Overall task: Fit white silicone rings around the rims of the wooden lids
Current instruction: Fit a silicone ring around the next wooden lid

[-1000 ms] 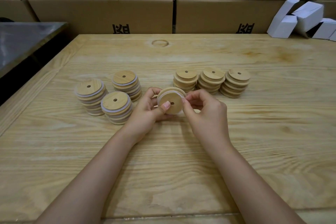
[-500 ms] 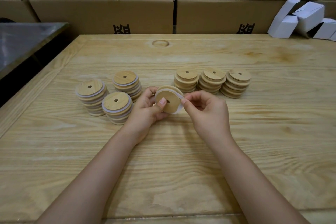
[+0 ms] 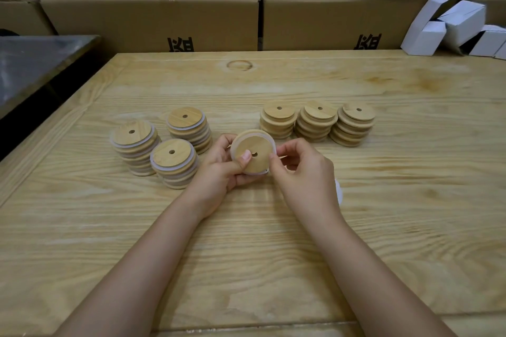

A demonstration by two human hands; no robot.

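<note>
Bare forearms (image 3: 142, 254), left hand (image 3: 219, 169) and right hand (image 3: 304, 175), short nails

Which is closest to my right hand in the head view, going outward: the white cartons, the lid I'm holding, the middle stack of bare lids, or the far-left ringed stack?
1. The held lid, pinched at its rim by the right hand.
2. The middle bare stack, just behind that hand.
3. The far-left ringed stack, beyond the left hand.
4. The white cartons, at the back right corner.
</note>
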